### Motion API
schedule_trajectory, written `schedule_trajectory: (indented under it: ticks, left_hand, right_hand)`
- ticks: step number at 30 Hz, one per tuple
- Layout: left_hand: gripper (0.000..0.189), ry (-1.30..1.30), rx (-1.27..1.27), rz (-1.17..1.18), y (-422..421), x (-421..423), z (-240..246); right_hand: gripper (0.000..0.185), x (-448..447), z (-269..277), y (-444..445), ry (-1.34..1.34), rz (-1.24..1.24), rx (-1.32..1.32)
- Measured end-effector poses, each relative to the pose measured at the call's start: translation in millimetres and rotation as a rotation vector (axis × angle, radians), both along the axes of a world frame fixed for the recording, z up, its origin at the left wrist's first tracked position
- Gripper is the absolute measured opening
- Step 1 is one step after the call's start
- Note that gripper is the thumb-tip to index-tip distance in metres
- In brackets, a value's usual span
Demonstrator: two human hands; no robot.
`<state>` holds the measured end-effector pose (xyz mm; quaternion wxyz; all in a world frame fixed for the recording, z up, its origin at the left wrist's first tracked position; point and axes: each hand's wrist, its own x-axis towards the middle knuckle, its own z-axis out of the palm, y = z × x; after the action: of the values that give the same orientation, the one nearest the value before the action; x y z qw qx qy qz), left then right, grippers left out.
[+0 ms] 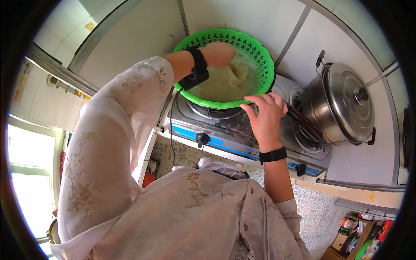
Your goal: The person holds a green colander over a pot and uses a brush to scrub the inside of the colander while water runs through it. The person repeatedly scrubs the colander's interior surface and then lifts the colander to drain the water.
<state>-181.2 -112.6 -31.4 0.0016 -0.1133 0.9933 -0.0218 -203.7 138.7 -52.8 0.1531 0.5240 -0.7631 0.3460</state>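
A green plastic colander [272,70] with cut-out holes sits over the left burner of a gas stove [234,138]. Cloudy liquid [214,87] fills its lower part, with pale, soft-looking material [239,73] showing in it. My left hand [222,54] reaches into the colander; its fingers dip out of sight, so what they hold is hidden. At the front right, my right hand [268,112] pinches the colander's rim between thumb and fingers. A dark brown handle [305,123] runs from beside that hand towards the right burner; the vessel it belongs to is hidden.
A lidded stainless steel pot [338,100] stands tilted in view at the right of the stove. Pale panels [240,14] wall in the stove at the back. Black knobs [202,139] line the stove front. A shelf with assorted goods [354,232] is at lower right.
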Motion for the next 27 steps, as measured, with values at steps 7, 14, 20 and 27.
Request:
schedule_trajectory:
  ticks: [7,14,20,27]
  left_hand:
    - [0.018,0.034,0.116,-0.084,10,-3,1]
    - [0.013,0.119,0.167,-0.19,19,7,26]
    - [0.007,0.01,0.022,-0.177,39,-10,20]
    - [0.01,0.116,0.117,-0.189,41,-20,23]
  right_hand:
    - [0.023,0,1,-1,-0.032,0.049,0.007]
    - [0.029,2,-2,-1,-0.025,0.032,0.005]
    - [0.026,0,-2,-2,-0.019,0.062,0.041]
    - [0.018,0,1,-6,-0.01,0.067,0.014]
